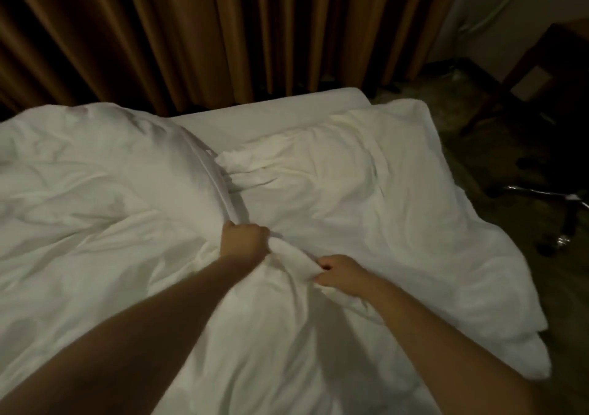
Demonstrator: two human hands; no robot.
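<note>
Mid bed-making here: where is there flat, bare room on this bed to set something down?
One smooth strip of bare white mattress sheet at the far edge, bordered by the brown pleated curtain, the puffed white duvet and the rumpled white pillow. The middle is crowded: left hand and right hand grip bunched duvet folds.

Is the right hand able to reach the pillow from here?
Probably yes: only flat duvet lies between the right hand and the pillow, though the hand grips that duvet and must let go first.

No legible text or labels anywhere.
</note>
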